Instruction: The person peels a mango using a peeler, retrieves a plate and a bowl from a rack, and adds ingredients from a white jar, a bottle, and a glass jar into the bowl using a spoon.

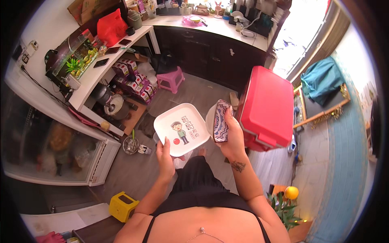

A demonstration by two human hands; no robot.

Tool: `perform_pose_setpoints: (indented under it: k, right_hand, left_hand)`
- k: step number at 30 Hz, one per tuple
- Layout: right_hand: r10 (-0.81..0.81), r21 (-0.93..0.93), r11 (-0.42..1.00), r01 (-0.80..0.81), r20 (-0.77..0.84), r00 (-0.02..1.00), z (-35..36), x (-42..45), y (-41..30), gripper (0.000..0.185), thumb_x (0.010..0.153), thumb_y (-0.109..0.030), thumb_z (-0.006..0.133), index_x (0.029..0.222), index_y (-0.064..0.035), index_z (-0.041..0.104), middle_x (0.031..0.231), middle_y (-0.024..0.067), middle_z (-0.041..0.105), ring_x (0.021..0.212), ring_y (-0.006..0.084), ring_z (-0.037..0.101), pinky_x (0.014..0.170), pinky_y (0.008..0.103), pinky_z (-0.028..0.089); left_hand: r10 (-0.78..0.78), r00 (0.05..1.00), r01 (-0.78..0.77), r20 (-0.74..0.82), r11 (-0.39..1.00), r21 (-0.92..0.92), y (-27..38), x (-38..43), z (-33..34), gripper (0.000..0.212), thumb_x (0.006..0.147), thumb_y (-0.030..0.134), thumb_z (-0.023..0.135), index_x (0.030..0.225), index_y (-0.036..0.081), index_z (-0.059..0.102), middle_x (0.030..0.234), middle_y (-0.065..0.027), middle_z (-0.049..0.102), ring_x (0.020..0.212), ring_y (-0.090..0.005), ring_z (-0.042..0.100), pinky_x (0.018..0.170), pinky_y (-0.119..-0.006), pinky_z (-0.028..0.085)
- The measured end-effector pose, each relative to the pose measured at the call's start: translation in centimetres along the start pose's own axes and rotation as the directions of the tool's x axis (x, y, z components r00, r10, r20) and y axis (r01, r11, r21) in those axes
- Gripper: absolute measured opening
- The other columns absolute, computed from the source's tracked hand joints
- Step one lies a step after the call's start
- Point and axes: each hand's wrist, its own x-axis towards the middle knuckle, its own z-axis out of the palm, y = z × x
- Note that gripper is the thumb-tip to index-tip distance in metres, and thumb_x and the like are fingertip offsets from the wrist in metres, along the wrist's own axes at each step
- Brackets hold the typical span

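Observation:
My left hand (165, 159) grips the near edge of a white square plate (164, 121) with rounded corners, its thumb over the rim. A cartoon child, a red ball and some writing are printed on the plate. In my right hand (234, 136) is a patterned bowl (221, 121), tipped on its side, with blue and dark zigzags on its outer wall. A pale rounded surface, perhaps a further bowl or dish, shows at the bowl's left, close to the plate's right edge. Both hands are in front of my body, above the floor.
A red cooler box (267, 106) stands just right of my right hand. Ahead are a pink plastic stool (171, 79) and dark cabinets (194, 51). On the left are a white shelf table (91, 79) and a glass-topped freezer (60, 145). A yellow stool (122, 208) stands near my left elbow.

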Motion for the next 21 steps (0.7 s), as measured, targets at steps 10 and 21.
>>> perform_pose_setpoints:
  k: [10, 21]
  right_hand:
    - [-0.202, -0.220, 0.959, 0.178, -0.093, 0.975, -2.1, 26.3, -9.0, 0.034, 0.094, -0.033, 0.039, 0.108, -0.0042, 0.051, 0.090, 0.0055, 0.061, 0.074, 0.0128, 0.061, 0.059, 0.0257, 0.052]
    - [-0.329, -0.333, 0.913, 0.235, -0.260, 0.908, -8.3, 54.0, -14.9, 0.022, 0.094, -0.023, 0.036, 0.103, -0.0064, 0.047, 0.082, 0.0050, 0.059, 0.060, 0.0126, 0.057, 0.042, 0.0244, 0.041]
  left_hand:
    - [-0.170, 0.982, 0.166, 0.077, 0.984, 0.059, -4.4, 28.6, 11.5, 0.034, 0.092, 0.033, 0.043, 0.107, 0.003, 0.043, 0.082, -0.0106, 0.060, 0.050, -0.0156, 0.058, 0.040, -0.027, 0.050]
    - [-0.293, 0.948, 0.280, 0.124, 0.953, 0.113, -10.8, 60.3, 25.9, 0.027, 0.092, 0.025, 0.042, 0.103, 0.001, 0.037, 0.086, -0.0172, 0.057, 0.060, -0.0249, 0.062, 0.053, -0.037, 0.056]
